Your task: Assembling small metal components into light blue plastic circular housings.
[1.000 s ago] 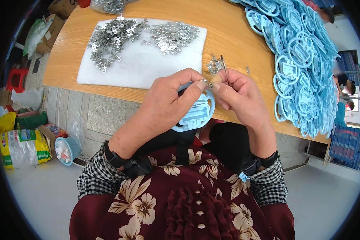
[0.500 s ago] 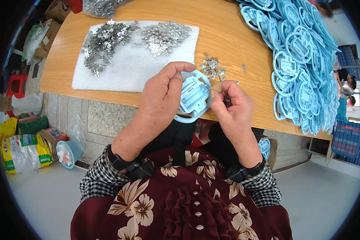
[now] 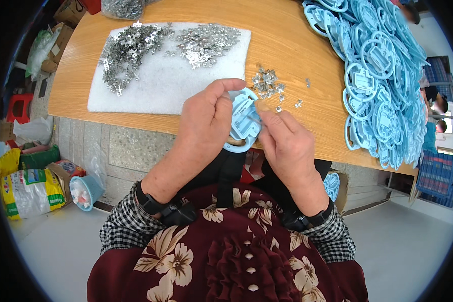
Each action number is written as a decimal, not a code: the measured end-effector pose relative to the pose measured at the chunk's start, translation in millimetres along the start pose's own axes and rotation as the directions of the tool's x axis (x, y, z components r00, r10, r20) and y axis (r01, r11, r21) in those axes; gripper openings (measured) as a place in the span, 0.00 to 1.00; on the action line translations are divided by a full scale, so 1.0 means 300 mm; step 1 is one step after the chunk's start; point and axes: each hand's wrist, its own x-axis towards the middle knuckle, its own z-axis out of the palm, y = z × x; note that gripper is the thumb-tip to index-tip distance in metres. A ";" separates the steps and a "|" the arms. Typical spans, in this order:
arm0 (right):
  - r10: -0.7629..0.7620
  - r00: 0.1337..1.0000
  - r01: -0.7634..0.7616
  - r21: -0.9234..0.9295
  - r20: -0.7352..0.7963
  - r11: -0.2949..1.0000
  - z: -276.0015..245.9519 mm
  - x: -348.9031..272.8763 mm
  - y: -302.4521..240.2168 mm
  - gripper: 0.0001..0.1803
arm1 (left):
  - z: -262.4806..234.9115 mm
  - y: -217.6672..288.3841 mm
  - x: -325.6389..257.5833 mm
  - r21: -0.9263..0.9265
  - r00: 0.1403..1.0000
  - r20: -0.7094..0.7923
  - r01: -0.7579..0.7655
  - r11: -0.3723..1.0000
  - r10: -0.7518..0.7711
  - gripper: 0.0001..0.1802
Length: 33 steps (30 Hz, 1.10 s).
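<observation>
Blue plastic frame (image 3: 243,117) gripped in left hand (image 3: 204,120); right hand (image 3: 290,145) at its edge, cannot tell what grasped

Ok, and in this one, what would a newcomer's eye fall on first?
Probably the big heap of light blue plastic pieces on the wooden table's right side. Then two silvery mounds of metal bits on the white pad, upper left. At centre, the left hand holds a round blue piece, the right hand at its right edge.
</observation>
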 end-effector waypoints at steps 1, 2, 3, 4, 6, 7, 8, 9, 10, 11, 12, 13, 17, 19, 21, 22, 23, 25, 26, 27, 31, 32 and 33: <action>-0.002 0.999 0.003 -0.027 0.048 1.000 -0.007 -0.007 -0.004 0.17 | 0.001 -0.016 0.006 -0.013 1.000 -0.008 -0.008 1.000 0.007 0.17; -0.011 0.996 0.014 -0.027 0.084 1.000 -0.021 -0.002 -0.012 0.18 | 0.001 -0.027 0.010 -0.024 1.000 -0.017 -0.016 1.000 0.015 0.17; -0.020 0.993 0.024 -0.027 0.120 0.999 -0.041 0.006 -0.025 0.19 | 0.001 -0.033 0.011 -0.037 1.000 -0.019 -0.010 0.999 0.009 0.17; -0.030 0.987 0.034 -0.026 0.157 0.999 -0.053 0.009 -0.032 0.19 | 0.002 -0.039 0.011 -0.050 1.000 -0.021 -0.003 0.999 0.002 0.17; 0.047 0.992 -0.064 0.147 0.120 0.987 -0.035 -0.004 -0.035 0.18 | 0.002 -0.038 0.013 -0.063 1.000 -0.016 0.001 0.998 -0.002 0.18; 0.086 0.991 -0.109 0.234 0.107 0.966 -0.025 -0.012 -0.033 0.18 | 0.003 -0.036 0.014 -0.064 1.000 -0.011 0.003 0.998 -0.003 0.18; 0.096 0.994 -0.107 0.261 0.055 0.959 -0.016 -0.014 -0.024 0.16 | 0.002 -0.035 0.013 -0.066 1.000 -0.006 0.004 0.998 -0.004 0.18; 0.107 0.994 -0.103 0.288 0.003 0.952 -0.008 -0.011 -0.011 0.14 | 0.002 -0.033 0.013 -0.064 1.000 -0.009 0.000 0.998 -0.001 0.18; 0.118 0.992 -0.097 0.315 -0.049 0.944 -0.005 -0.007 -0.004 0.13 | 0.003 -0.032 0.014 -0.061 1.000 -0.011 -0.003 0.998 0.003 0.18; 0.172 0.985 -0.163 0.300 -0.005 0.940 -0.010 -0.001 -0.004 0.12 | 0.004 -0.032 0.014 -0.058 1.000 -0.014 -0.004 0.998 0.004 0.18; 0.227 0.973 -0.228 0.282 0.037 0.932 -0.022 0.008 -0.010 0.11 | 0.004 -0.031 0.014 -0.053 1.000 -0.012 0.005 0.999 -0.005 0.18; 0.280 0.957 -0.291 0.261 0.078 0.920 -0.032 0.019 -0.015 0.10 | 0.003 -0.029 0.015 -0.048 1.000 -0.011 0.014 0.999 -0.015 0.18; 0.210 0.976 -0.215 0.187 0.050 0.959 -0.027 0.064 -0.044 0.09 | 0.007 -0.042 0.014 -0.045 1.000 -0.022 0.003 0.999 -0.004 0.17; 0.147 0.988 -0.152 0.141 0.045 0.978 -0.015 0.081 -0.040 0.09 | 0.007 -0.039 0.010 -0.026 0.999 -0.024 -0.023 0.999 0.022 0.17; 0.126 0.992 -0.127 0.082 0.014 0.989 -0.007 0.084 -0.038 0.10 | 0.005 -0.030 0.005 -0.010 1.000 -0.016 -0.018 1.000 0.017 0.17; 0.114 0.993 -0.114 0.053 0.000 0.992 -0.003 0.085 -0.037 0.10 | 0.002 -0.020 0.002 -0.002 1.000 -0.007 -0.001 1.000 0.001 0.17; 0.148 0.989 -0.149 0.136 0.023 0.979 -0.004 0.086 -0.032 0.10 | 0.001 -0.014 0.001 0.003 1.000 0.002 0.013 1.000 -0.013 0.17; 0.207 0.975 -0.222 0.294 0.080 0.930 -0.011 0.084 -0.011 0.10 | 0.006 -0.019 0.002 -0.031 0.999 -0.013 -0.033 0.999 0.033 0.17; 0.240 0.964 -0.266 0.369 0.115 0.891 -0.011 0.078 0.010 0.10 | 0.008 -0.023 0.003 -0.048 0.998 -0.019 -0.057 0.997 0.056 0.17; 0.270 0.951 -0.310 0.439 0.153 0.843 -0.008 0.070 0.037 0.10 | 0.009 -0.026 0.004 -0.046 0.998 -0.017 -0.054 0.997 0.054 0.17; 0.379 0.902 -0.420 0.626 0.208 0.657 -0.013 0.058 0.065 0.10 | 0.010 -0.020 0.004 -0.072 0.998 -0.003 -0.068 0.995 0.068 0.16; 0.394 0.882 -0.458 0.672 0.260 0.582 -0.023 0.062 0.069 0.10 | 0.009 -0.015 0.002 -0.086 0.997 -0.001 -0.079 0.993 0.079 0.15; 0.404 0.860 -0.493 0.711 0.312 0.502 -0.040 0.068 0.069 0.10 | 0.005 -0.010 0.000 -0.100 0.997 0.035 -0.059 0.993 0.063 0.14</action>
